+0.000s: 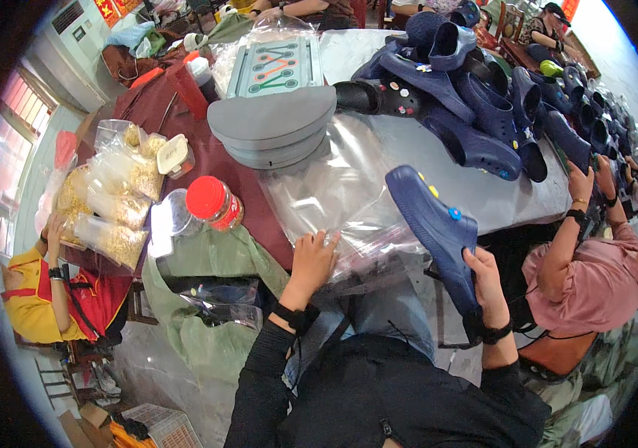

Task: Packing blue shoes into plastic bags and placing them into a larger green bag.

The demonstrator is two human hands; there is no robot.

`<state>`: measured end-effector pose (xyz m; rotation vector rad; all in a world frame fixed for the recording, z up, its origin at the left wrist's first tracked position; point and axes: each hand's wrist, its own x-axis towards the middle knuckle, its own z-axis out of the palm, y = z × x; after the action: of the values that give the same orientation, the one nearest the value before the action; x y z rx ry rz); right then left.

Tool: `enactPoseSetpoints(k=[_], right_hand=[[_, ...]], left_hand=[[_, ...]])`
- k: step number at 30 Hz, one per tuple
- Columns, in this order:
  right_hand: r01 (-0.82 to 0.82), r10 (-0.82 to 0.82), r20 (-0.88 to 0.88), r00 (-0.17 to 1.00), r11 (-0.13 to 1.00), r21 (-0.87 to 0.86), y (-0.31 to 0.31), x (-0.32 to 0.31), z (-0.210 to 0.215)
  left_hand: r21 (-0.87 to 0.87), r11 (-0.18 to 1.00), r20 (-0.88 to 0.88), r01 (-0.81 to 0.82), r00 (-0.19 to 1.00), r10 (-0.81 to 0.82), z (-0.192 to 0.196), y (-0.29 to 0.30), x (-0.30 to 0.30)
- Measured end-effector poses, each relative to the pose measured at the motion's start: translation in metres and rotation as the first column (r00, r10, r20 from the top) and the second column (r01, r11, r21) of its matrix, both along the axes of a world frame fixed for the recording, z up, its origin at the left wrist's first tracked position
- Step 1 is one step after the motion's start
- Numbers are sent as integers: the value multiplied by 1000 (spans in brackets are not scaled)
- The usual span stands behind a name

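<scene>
The right hand (pixel 483 280) grips a navy clog (pixel 436 228) from underneath near its heel, fingers clenched around the sole, so the shoe stands tilted with its toe up and away from the body and its top face, dotted with small coloured charms, turned where it can be seen. The left hand (pixel 311 261) lies flat on a stack of clear plastic bags (pixel 349 201), fingers spread and released, pinning the slippery sheets at the near edge of the worktop (pixel 498 198). The bags sit right between the hands, within easy reach of the clog. Beyond them a pile of navy clogs (pixel 476 97) crowds the far right, and grey half-round pads (pixel 274 127) sit mid-worktop. A red-lidded jar (pixel 214 203) stands to the left. Open room is thin: a co-worker's arm (pixel 565 239) rises just beside the right hand, so the freest space is over the bags
</scene>
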<state>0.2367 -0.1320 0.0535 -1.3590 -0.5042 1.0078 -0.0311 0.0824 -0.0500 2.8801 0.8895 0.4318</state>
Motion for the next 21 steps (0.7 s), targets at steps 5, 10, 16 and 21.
enactPoseSetpoints(k=[5,10,16,21], right_hand=[[-36,35,-29,999,998,-59,-34,-20,4],[-259,223,-189,956,947,-191,-47,-46,3],[-367,301,-278,912,902,-229,-28,-78,8],[-222,192,-220,957,967,-125,-11,-88,-2]], left_hand=[[-130,992,102,-3,995,16,2,16,0],[-209,978,262,14,964,42,14,19,8],[-87,992,349,-90,930,115,3,11,14],[-61,994,367,-95,924,110,8,-2,23]])
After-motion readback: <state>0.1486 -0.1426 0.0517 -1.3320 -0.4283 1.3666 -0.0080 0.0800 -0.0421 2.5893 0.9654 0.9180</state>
